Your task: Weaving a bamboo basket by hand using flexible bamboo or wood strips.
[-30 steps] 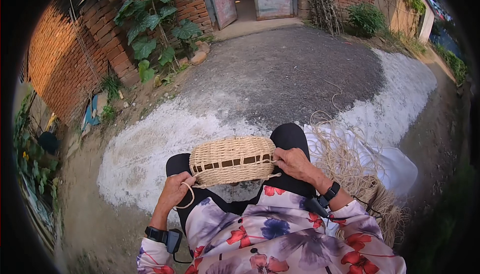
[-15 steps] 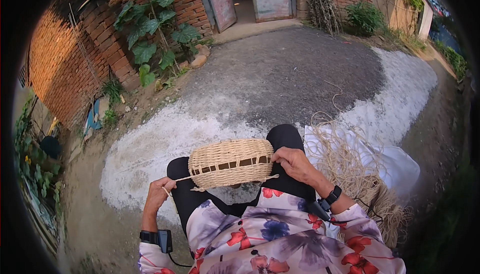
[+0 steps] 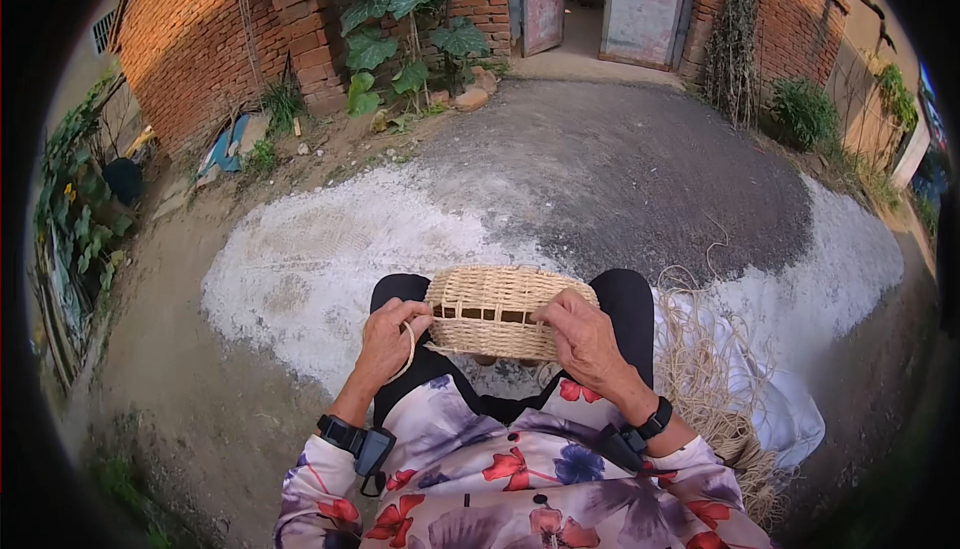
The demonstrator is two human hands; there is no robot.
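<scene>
A small straw-coloured woven basket point(image 3: 505, 284) rests across my lap between my knees. A dark open band with several upright strands runs along its side. My left hand point(image 3: 388, 339) is closed at the basket's left end, pinching a pale twisted cord point(image 3: 409, 345) that loops down beside the fingers. At the right end of the open band, my right hand point(image 3: 583, 339) grips the basket, thumb and forefinger at the gap. Its fingertips are partly hidden against the weave.
A tangled heap of loose cord point(image 3: 700, 379) lies on a white sack point(image 3: 785, 414) at my right. Ahead, pale powdery ground point(image 3: 300, 249) meets a dark grey patch point(image 3: 640, 169). Farther off stand a brick wall point(image 3: 200, 39), a leafy plant point(image 3: 405, 19) and an open metal door point(image 3: 645, 9).
My left hand has come in from the left to the basket's edge, and the cord that was stretched straight now hangs in a loop. The right hand still grips the right end.
</scene>
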